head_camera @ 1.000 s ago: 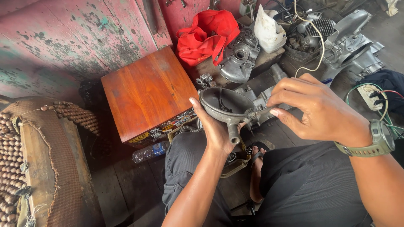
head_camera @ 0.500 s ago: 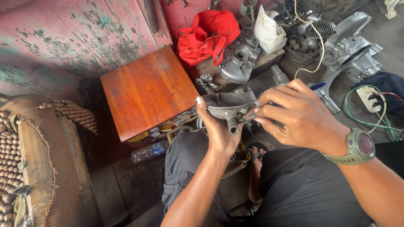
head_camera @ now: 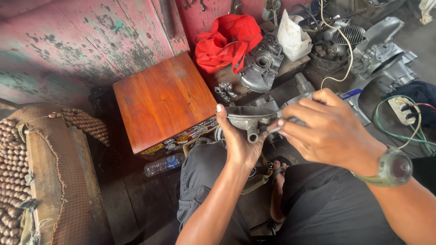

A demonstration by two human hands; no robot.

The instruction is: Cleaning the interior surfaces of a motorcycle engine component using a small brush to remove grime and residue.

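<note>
Right hand [head_camera: 329, 129] closer over casing [head_camera: 247, 119]

Bowl-shaped housing [head_camera: 249, 119]: cast metal, dull grey, matt, grimy. Engine casing [head_camera: 262, 68] beside red bag: same bare cast metal, oily sheen. Wooden box [head_camera: 163, 102]: varnished reddish wood, smooth, semi-gloss, glossy stickers on front edge. Wall [head_camera: 68, 41]: rough boards, pink paint flaking to green and grey. Red bag [head_camera: 227, 41]: soft cloth. White bag [head_camera: 293, 38]: thin crinkled plastic. Bottle [head_camera: 164, 164]: clear plastic. Watch [head_camera: 391, 169]: matt olive plastic or rubber. Seat cover [head_camera: 18, 177]: wooden beads over coarse woven sacking. Trousers [head_camera: 202, 181]: dark matt cloth.
</note>
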